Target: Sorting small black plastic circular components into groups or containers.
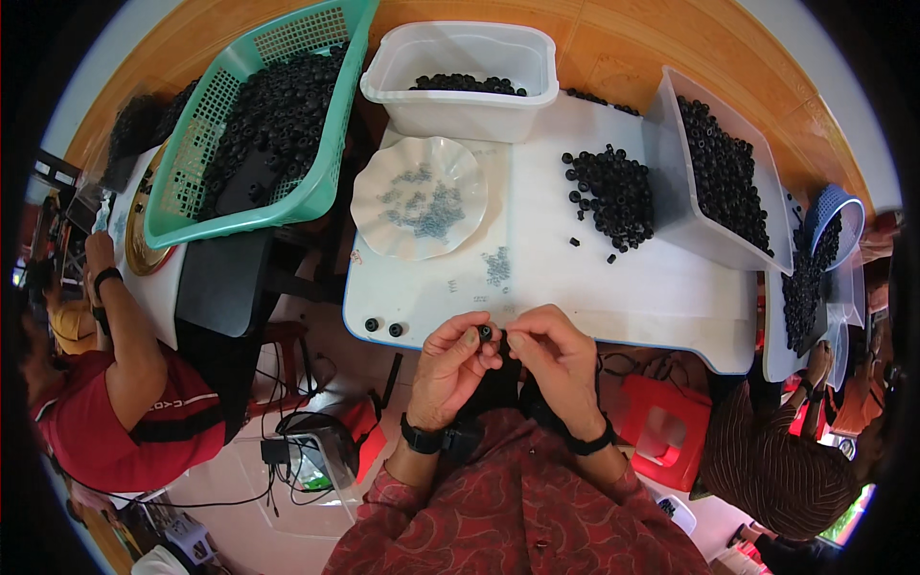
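Observation:
Between the thumb and fingers of my left hand (pixel 447 374) is a small round black part (pixel 485 333) with a hole in its end. My right hand (pixel 563 369) is beside it, thumb and forefinger pinched together; whatever they hold is too small to make out. Both hands are at the front edge of the white table (pixel 556 297). Two similar black parts (pixel 383 328) stand near that edge, left of my hands. Beyond them, a wavy-rimmed white plate (pixel 374 213) holds many tiny clear bluish pieces (pixel 426 213), and more lie loose beside it (pixel 496 266).
A heap of black parts (pixel 613 196) lies on the table's right side, by a tilted bin (pixel 671 144) full of them. A white tub (pixel 460 120) stands at the back, a green basket (pixel 331 177) at left. People sit on both sides; a red stool (pixel 661 422) is at right.

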`<state>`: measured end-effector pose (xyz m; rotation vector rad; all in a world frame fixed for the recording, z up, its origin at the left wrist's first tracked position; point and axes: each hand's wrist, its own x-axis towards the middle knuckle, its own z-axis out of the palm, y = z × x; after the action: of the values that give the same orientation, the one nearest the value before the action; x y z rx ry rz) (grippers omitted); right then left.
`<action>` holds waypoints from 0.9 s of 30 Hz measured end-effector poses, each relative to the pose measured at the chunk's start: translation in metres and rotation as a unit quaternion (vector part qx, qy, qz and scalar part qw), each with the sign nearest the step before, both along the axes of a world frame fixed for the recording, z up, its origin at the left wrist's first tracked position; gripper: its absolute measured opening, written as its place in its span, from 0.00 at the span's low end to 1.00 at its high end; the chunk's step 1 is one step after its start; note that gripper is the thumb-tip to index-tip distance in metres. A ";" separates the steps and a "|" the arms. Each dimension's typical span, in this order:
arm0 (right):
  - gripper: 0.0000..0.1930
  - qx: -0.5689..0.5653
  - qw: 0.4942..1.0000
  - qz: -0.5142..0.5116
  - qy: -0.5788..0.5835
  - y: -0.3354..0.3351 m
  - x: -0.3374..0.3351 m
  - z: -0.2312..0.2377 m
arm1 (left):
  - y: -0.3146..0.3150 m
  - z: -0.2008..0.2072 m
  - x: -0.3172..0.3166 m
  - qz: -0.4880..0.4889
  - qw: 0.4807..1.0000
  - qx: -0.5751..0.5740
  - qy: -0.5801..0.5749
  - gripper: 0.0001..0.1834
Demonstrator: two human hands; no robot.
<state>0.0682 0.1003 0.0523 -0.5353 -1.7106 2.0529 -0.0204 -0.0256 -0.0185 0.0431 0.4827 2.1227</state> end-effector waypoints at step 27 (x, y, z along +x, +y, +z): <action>0.14 0.433 0.884 -0.143 0.107 0.021 0.009 0.111 | 0.015 0.018 0.006 0.015 0.981 -0.161 0.108 0.14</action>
<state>0.0777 0.1217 0.1632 -0.2225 -2.0205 0.9367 -0.0148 -0.0103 -0.0008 0.0826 0.9569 2.0544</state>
